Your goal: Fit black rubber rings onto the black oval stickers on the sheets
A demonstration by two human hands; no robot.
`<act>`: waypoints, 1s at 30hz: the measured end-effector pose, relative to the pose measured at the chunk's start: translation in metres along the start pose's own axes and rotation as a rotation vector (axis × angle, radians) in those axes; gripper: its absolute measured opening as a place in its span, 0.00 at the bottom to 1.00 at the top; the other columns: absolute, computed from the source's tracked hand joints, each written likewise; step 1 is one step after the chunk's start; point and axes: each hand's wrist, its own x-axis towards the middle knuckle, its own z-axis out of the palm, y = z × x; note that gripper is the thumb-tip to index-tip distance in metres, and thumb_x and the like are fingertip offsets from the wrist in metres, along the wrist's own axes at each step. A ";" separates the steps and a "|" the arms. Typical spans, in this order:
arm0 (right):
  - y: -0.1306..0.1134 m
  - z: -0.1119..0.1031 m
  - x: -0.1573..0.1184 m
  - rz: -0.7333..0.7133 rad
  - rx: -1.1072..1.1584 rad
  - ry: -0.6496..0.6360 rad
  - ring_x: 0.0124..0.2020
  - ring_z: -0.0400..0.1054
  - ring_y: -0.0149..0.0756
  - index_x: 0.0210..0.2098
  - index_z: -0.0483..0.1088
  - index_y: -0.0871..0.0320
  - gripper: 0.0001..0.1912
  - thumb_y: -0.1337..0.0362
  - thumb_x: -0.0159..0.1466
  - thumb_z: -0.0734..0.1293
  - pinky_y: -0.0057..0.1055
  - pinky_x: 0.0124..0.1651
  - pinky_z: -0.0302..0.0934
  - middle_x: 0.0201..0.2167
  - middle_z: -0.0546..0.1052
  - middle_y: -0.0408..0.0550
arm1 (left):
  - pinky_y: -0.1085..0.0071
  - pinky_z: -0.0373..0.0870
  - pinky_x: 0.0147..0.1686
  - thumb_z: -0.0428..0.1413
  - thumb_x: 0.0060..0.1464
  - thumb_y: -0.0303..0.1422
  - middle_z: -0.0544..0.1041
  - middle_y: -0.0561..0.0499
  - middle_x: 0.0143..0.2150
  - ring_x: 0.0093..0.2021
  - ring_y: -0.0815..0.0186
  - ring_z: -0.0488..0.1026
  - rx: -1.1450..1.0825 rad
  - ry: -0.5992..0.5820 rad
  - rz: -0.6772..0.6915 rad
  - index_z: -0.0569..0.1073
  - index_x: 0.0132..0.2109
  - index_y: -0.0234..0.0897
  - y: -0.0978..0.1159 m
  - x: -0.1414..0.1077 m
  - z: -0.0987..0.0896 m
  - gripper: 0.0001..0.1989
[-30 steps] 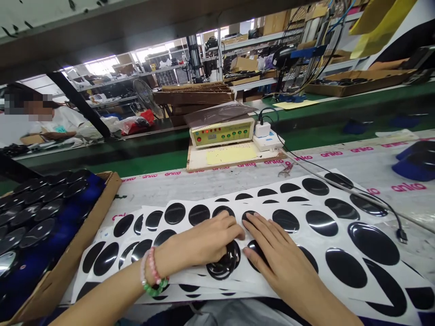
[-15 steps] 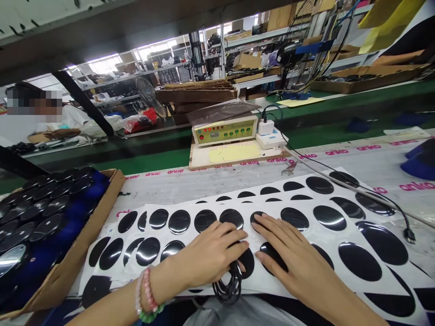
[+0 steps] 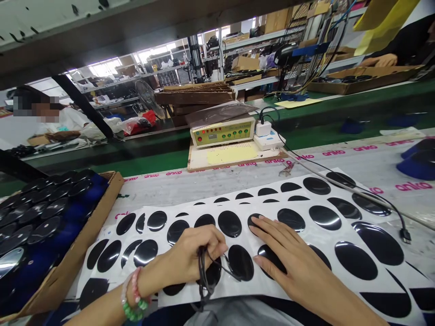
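Note:
My left hand [image 3: 200, 251], with beaded bracelets at the wrist, is closed around a bundle of black cable [image 3: 205, 283]. A thin cable end trails from it to the right over a white sheet [image 3: 249, 288] of glossy black discs. My right hand [image 3: 288, 251] lies flat with its fingers spread on the same sheet, covering parts of two black discs. More sheets [image 3: 374, 199] with black discs lie underneath and behind, overlapping one another.
A cardboard box [image 3: 102, 203] of dark blue, black-topped round parts stands at the left. Behind the sheets sits a control box [image 3: 222, 132] beside a white plug adapter [image 3: 263, 129]. A cable [image 3: 340, 181] crosses the right side. People are seen at far left and right.
My left hand has moved left with the cable bundle, uncovering more of the discs, and the thin cable end now shows. My right hand has stayed on the sheet.

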 end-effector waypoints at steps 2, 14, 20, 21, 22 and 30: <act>0.001 -0.001 -0.001 0.017 -0.001 0.003 0.63 0.56 0.43 0.62 0.58 0.55 0.26 0.55 0.67 0.60 0.47 0.60 0.60 0.63 0.62 0.48 | 0.78 0.58 0.25 0.51 0.60 0.25 0.65 0.57 0.26 0.24 0.75 0.60 -0.039 0.072 -0.027 0.55 0.30 0.39 0.001 0.003 -0.005 0.13; 0.005 -0.010 0.002 0.041 0.043 -0.002 0.60 0.60 0.43 0.59 0.63 0.53 0.24 0.54 0.66 0.61 0.48 0.57 0.63 0.60 0.66 0.48 | 0.73 0.64 0.31 0.50 0.58 0.22 0.68 0.48 0.52 0.35 0.68 0.72 0.654 -0.491 0.075 0.67 0.52 0.41 -0.013 0.075 -0.005 0.17; 0.004 -0.008 0.002 0.078 0.078 -0.006 0.60 0.60 0.43 0.58 0.65 0.53 0.23 0.54 0.65 0.62 0.46 0.58 0.62 0.60 0.66 0.49 | 0.71 0.65 0.34 0.52 0.57 0.23 0.73 0.49 0.39 0.40 0.62 0.70 0.655 -0.539 0.094 0.70 0.41 0.35 -0.023 0.094 -0.002 0.06; 0.004 -0.008 0.001 0.080 0.076 -0.004 0.60 0.60 0.43 0.57 0.65 0.53 0.23 0.54 0.65 0.62 0.46 0.58 0.62 0.60 0.66 0.49 | 0.71 0.65 0.35 0.52 0.57 0.22 0.73 0.49 0.38 0.40 0.63 0.70 0.647 -0.540 0.097 0.71 0.39 0.35 -0.023 0.093 -0.003 0.06; 0.004 -0.008 0.001 0.079 0.075 -0.002 0.60 0.60 0.43 0.57 0.65 0.53 0.22 0.55 0.65 0.62 0.46 0.58 0.62 0.60 0.66 0.49 | 0.71 0.65 0.36 0.52 0.57 0.22 0.74 0.50 0.37 0.39 0.63 0.69 0.641 -0.534 0.096 0.71 0.37 0.35 -0.022 0.090 -0.003 0.06; 0.005 -0.007 0.001 0.082 0.084 0.014 0.59 0.61 0.43 0.57 0.66 0.52 0.22 0.55 0.64 0.62 0.46 0.57 0.63 0.59 0.67 0.49 | 0.66 0.63 0.38 0.51 0.61 0.30 0.73 0.47 0.36 0.38 0.60 0.68 0.726 -0.497 0.115 0.65 0.58 0.38 -0.027 0.069 -0.002 0.18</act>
